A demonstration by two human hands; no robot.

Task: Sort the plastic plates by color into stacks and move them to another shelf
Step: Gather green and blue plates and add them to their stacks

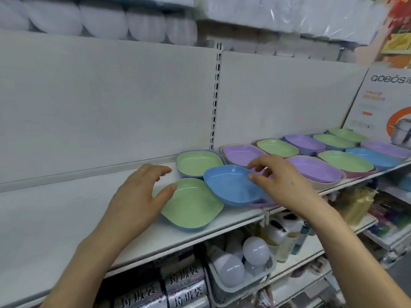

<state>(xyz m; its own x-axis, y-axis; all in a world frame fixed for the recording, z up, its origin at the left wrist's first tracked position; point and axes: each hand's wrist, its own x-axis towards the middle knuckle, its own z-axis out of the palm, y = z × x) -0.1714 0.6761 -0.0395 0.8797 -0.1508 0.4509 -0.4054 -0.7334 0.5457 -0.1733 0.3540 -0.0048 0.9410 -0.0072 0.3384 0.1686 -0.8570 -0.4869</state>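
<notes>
Fingers [155,170] of the left hand [138,196] spread apart over a white shop shelf [66,218], with pale back panels [111,103] behind it and packed goods [184,283] below. Its thumb touches the front green plate [193,207]. The right hand [287,183] curls loosely at the rim of the tilted blue plate [229,185]; whether it grips, I cannot tell. 2 rows of coloured plates [347,161] run rightward.

Bright, flat, cool light, seems from above; shadows faint & soft under the left hand [142,196] on the shelf [55,207]. Glare streaks on plastic wrap [340,21] top right. Pic soft overall; right hand [287,185] & lower goods motion-blurred. Wide-angle lens bends shelf lines twd edges.
</notes>
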